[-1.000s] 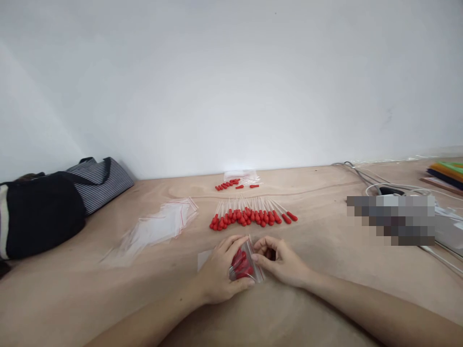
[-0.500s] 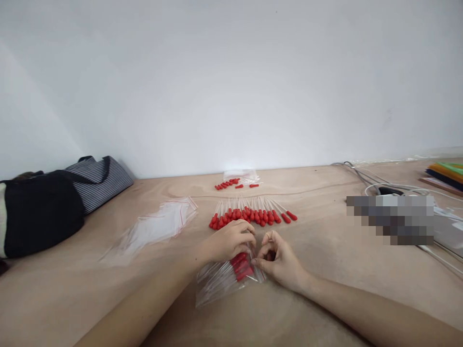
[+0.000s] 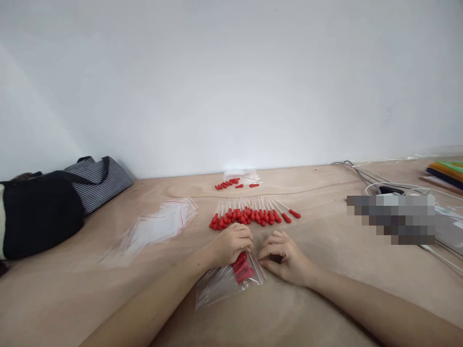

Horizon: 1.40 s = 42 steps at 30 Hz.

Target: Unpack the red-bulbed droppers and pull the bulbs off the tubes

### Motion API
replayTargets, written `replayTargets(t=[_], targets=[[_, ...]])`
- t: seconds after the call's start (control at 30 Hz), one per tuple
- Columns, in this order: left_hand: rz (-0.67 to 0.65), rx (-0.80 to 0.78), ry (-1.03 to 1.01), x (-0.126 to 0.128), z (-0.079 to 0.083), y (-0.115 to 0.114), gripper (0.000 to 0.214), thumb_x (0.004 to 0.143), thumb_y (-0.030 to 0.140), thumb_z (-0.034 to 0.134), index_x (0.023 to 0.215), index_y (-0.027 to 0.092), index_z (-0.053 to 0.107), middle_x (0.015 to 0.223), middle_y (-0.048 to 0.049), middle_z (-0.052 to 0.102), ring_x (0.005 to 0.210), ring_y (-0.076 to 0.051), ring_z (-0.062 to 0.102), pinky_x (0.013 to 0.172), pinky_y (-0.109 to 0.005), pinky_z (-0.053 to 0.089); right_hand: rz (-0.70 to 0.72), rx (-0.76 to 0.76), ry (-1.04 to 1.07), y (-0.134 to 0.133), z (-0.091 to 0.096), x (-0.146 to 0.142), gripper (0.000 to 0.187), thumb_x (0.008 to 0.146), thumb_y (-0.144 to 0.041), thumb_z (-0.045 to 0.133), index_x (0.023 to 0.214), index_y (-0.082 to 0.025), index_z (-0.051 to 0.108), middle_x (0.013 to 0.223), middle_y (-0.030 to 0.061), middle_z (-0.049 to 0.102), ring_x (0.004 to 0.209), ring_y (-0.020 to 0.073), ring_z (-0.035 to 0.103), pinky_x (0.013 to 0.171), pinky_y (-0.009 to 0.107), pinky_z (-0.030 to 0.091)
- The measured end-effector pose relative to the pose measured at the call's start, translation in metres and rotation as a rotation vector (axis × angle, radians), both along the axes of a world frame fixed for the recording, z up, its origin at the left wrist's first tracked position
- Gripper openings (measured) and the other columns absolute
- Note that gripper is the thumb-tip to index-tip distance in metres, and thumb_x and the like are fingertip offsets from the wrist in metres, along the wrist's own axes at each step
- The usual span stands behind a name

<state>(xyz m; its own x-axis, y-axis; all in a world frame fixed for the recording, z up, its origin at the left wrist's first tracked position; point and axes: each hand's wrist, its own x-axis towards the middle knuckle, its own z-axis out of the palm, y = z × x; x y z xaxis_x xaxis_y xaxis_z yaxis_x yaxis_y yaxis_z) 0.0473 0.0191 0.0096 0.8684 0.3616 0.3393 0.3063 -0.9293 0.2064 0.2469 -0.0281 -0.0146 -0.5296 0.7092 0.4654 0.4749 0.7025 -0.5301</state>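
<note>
In front of me lies a clear zip-lock bag (image 3: pixel 220 291), its red-lined mouth to the right. Inside are several droppers (image 3: pixel 243 270) with red rubber bulbs toward that mouth and thin clear tubes to the left. My left hand (image 3: pixel 229 245) is closed over the bag's far upper corner, its fingertips partly hidden. Curled with thumb and fingertips close together, my right hand (image 3: pixel 285 258) pinches the mouth edge. Just beyond my hands, a row of loose droppers (image 3: pixel 260 217) lies with bulbs facing me.
Overlapping empty zip-lock bags (image 3: pixel 159 224) lie at left. Near the wall are red bulbs (image 3: pixel 226 184) and another clear bag (image 3: pixel 240 174) with thin tubes. A black bag (image 3: pixel 43 217) and a striped bag (image 3: pixel 112 176) stand far left. Cables (image 3: pixel 361 176) and colored folders (image 3: pixel 446 172) are at right.
My right hand has shifted slightly right along the bag's mouth edge, and its fingers are drawn together more. My left hand has moved slightly down and left, still at the bag.
</note>
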Motion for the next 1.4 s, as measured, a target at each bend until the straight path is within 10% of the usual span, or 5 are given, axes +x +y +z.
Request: replayTargets(t=[0.63, 1.4], targets=[[-0.001, -0.035, -0.002, 0.0005, -0.0012, 0.0005, 0.030, 0.084, 0.011, 0.033, 0.072, 0.018, 0.059, 0.078, -0.0050, 0.061, 0.082, -0.016, 0.051, 0.078, -0.030, 0.039, 0.062, 0.604, -0.121, 0.0019, 0.0011, -0.0056, 0.010, 0.078, -0.018, 0.052, 0.074, -0.023, 0.060, 0.067, -0.0028, 0.058, 0.065, 0.0107, 0.040, 0.061, 0.029, 0.024], [-0.072, 0.005, -0.210, -0.0048, 0.0000, -0.0019, 0.041, 0.091, 0.036, 0.033, 0.076, 0.023, 0.069, 0.077, -0.0052, 0.069, 0.077, -0.016, 0.056, 0.077, -0.032, 0.041, 0.052, 0.718, -0.030, -0.0006, 0.0009, -0.0053, 0.013, 0.082, -0.014, 0.049, 0.076, -0.021, 0.058, 0.060, -0.0049, 0.060, 0.063, 0.0091, 0.046, 0.067, 0.030, 0.029]])
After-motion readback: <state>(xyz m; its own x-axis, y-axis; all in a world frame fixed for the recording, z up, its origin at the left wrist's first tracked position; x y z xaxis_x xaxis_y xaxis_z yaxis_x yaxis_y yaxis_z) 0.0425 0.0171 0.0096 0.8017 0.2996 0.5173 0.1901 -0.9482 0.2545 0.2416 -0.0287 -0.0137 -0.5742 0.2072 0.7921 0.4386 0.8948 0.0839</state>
